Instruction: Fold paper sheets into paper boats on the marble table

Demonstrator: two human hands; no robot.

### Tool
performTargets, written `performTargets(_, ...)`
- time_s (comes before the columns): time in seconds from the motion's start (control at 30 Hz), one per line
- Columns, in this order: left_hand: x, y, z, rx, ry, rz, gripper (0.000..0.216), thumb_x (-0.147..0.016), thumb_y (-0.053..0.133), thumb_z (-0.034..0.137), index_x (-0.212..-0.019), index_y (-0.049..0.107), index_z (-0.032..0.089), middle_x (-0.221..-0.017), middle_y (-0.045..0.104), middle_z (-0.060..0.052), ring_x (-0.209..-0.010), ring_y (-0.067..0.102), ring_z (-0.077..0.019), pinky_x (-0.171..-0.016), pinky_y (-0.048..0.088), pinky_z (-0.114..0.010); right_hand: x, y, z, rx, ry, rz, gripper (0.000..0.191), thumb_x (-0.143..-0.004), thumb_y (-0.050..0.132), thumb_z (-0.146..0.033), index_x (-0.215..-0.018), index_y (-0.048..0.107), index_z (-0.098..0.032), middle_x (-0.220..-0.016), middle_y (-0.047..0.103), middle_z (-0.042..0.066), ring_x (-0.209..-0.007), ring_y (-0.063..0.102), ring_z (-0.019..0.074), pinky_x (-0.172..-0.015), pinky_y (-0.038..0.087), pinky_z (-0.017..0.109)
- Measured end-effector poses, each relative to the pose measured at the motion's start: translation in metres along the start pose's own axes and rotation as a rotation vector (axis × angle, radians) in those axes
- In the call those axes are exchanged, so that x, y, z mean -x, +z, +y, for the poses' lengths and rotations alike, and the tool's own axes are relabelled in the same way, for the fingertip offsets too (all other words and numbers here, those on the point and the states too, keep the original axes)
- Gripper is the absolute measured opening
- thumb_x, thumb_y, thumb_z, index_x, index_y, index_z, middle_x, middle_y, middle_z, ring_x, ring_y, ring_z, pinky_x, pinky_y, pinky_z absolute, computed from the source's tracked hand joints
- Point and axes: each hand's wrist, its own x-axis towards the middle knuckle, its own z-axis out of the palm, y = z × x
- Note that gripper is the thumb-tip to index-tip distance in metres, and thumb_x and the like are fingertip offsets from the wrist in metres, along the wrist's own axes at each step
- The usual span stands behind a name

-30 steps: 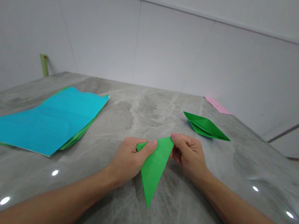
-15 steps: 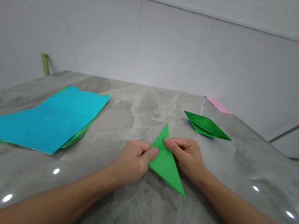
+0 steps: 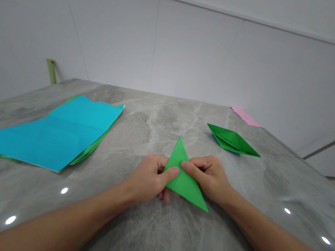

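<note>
A light green sheet of paper (image 3: 184, 183), folded into a triangle, is held between both hands with one tip pointing away from me. My left hand (image 3: 154, 178) pinches its left edge, thumb on top and fingers underneath. My right hand (image 3: 207, 174) grips the right edge the same way, its thumb close to the left one. The fingers below the paper are partly hidden. Beyond my right hand lies a darker green folded paper boat (image 3: 233, 141), apart from both hands.
At the left a stack of paper lies on the grey marbled table (image 3: 162, 120), a blue sheet (image 3: 60, 131) over green ones. A pink paper (image 3: 246, 116) rests at the far right edge. Behind the table stands a white wall (image 3: 184, 49). A pale green handle-like object (image 3: 51, 71) shows at the back left.
The folded green paper has turned slightly, its far tip shifting left and its near corner lifting away from me. Both thumbs have come closer together, and more left fingers show beneath it.
</note>
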Motion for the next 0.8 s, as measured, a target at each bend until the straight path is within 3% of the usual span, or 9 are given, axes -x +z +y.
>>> performTargets(0.07, -0.001, 0.000, 0.002, 0.007, -0.017, 0.001, 0.028, -0.086, 0.052, 0.037, -0.068, 0.059, 0.017, -0.047, 0.061, -0.002, -0.038, 0.057, -0.0136, -0.040, 0.043, -0.021, 0.000, 0.001, 0.001, 0.005, 0.012, 0.007, 0.053, -0.086, 0.057, -0.052, -0.048, 0.044, -0.018, -0.046, 0.033, -0.005, -0.043, 0.028, 0.0066, -0.040, 0.021, 0.022)
performTargets(0.27, -0.003, -0.002, 0.008, -0.063, 0.004, 0.284, 0.028, -0.087, 0.049, 0.024, -0.062, 0.060, 0.017, -0.045, 0.063, -0.002, -0.039, 0.059, -0.0148, -0.042, 0.048, -0.022, -0.001, 0.006, 0.004, -0.027, 0.142, -0.022, 0.056, -0.084, 0.058, -0.057, -0.046, 0.046, -0.018, -0.040, 0.038, -0.005, -0.038, 0.030, 0.0054, -0.038, 0.021, 0.021)
performTargets(0.47, -0.008, -0.010, 0.005, -0.177, 0.055, 0.480, 0.031, -0.087, 0.049, 0.027, -0.059, 0.059, 0.017, -0.044, 0.061, -0.001, -0.040, 0.059, -0.0160, -0.042, 0.044, -0.023, -0.001, 0.005, 0.000, -0.038, 0.219, -0.131, 0.048, -0.080, 0.064, -0.055, -0.053, 0.060, -0.015, -0.042, 0.056, 0.000, -0.034, 0.040, 0.0058, -0.037, 0.029, 0.020)
performTargets(0.8, -0.010, -0.018, -0.001, -0.190, 0.120, 0.670, 0.035, -0.087, 0.048, 0.032, -0.055, 0.052, 0.019, -0.038, 0.052, 0.002, -0.034, 0.049, -0.0123, -0.038, 0.036, -0.021, 0.003, 0.000, 0.001, -0.129, 0.172, -0.267, 0.044, -0.079, 0.069, -0.049, -0.053, 0.060, -0.015, -0.039, 0.051, -0.002, -0.033, 0.042, 0.0059, -0.035, 0.028, 0.018)
